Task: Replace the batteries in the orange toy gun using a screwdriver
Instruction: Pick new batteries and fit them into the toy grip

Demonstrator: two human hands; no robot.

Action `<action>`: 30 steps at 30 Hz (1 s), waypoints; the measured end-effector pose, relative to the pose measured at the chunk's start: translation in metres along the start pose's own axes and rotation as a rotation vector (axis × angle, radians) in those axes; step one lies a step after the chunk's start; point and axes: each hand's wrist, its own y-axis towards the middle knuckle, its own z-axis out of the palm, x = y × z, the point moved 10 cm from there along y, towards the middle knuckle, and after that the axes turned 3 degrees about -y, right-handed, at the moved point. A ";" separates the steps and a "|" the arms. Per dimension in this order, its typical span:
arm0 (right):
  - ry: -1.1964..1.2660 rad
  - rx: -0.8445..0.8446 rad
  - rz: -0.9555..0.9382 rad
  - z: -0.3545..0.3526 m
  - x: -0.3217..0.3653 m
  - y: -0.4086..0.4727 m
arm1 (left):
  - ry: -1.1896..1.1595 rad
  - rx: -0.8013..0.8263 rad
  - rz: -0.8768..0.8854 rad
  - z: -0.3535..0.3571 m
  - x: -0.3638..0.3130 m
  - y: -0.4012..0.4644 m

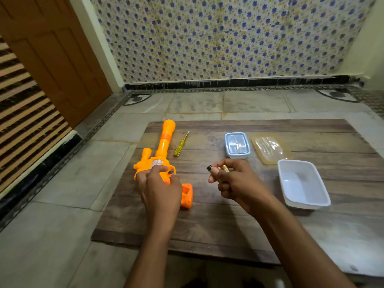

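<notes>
Head view: your left hand (161,183) curls over glossy orange plastic toy gun (163,146) lying on wood-grain board (207,225); your right hand (232,181) pinches gold cylindrical batteries (221,170); slim yellow-handled screwdriver (181,144) beyond fingertips.

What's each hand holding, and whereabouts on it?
The right hand pinches gold batteries around their middle. The left hand grips the orange toy gun at its body, near the handle.

One toy gun (161,150), one screwdriver (181,144), two containers (237,145) (303,183), one lid (269,149).
</notes>
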 end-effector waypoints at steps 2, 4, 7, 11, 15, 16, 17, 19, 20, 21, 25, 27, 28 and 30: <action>-0.014 0.040 0.029 0.015 -0.005 0.006 | -0.041 -0.003 -0.164 -0.004 0.026 0.010; -0.050 0.067 0.041 0.026 -0.009 0.011 | -0.105 0.000 -0.305 -0.004 0.045 0.017; -0.178 0.071 0.019 0.038 -0.016 0.020 | -0.138 0.003 -0.428 0.001 0.067 0.024; -0.371 0.067 -0.029 0.051 -0.020 0.027 | -0.173 0.006 -0.448 0.005 0.076 0.030; -0.691 -0.008 -0.155 0.057 -0.005 0.027 | -0.226 0.016 -0.464 0.007 0.075 0.032; -0.799 -0.023 -0.214 0.060 0.002 0.024 | -0.246 0.016 -0.475 0.008 0.076 0.033; -0.893 -0.018 -0.263 0.065 0.008 0.021 | -0.254 0.027 -0.475 0.008 0.075 0.033; -1.049 0.051 -0.319 0.081 0.013 0.014 | -0.262 0.054 -0.462 0.009 0.071 0.032; -1.115 0.099 -0.333 0.089 0.013 0.012 | -0.286 0.055 -0.444 0.010 0.069 0.030; -1.173 0.133 -0.342 0.095 0.012 0.009 | -0.309 0.050 -0.423 0.010 0.066 0.029; -1.401 0.139 -0.358 0.101 0.013 0.003 | -0.372 0.071 -0.415 0.013 0.061 0.025; -1.485 0.136 -0.360 0.103 0.014 0.000 | -0.438 0.102 -0.446 0.021 0.064 0.024; -1.516 0.137 -0.363 0.105 0.014 -0.002 | -0.460 0.114 -0.451 0.026 0.067 0.025; -1.549 0.141 -0.380 0.110 0.016 -0.004 | -0.494 0.122 -0.429 0.038 0.078 0.028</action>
